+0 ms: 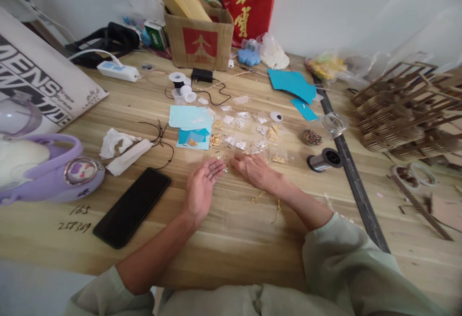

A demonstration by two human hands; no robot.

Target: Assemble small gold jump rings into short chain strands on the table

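My left hand (202, 183) rests on its edge on the wooden table, palm turned inward, its fingers stretched out and holding nothing visible. Opposite it, my right hand (258, 171) is bent down with its fingertips drawn together at the tabletop; whatever they grip is hidden. Between the hands lies a small heap of shiny bits (225, 164), too small to name. Just beyond are small clear bags of silvery pieces (240, 122), a pile of gold beads (215, 140) and a bag of gold bits (277, 157). Gold chain (277, 210) trails below my right wrist.
A black phone (132, 208) and a purple bottle (54, 169) are at the left. Light blue cards (187, 116) lie beyond my left hand. A wire spool (325, 159) and a round container of dark beads (312, 137) stand right. Behind is a cardboard box (173, 37).
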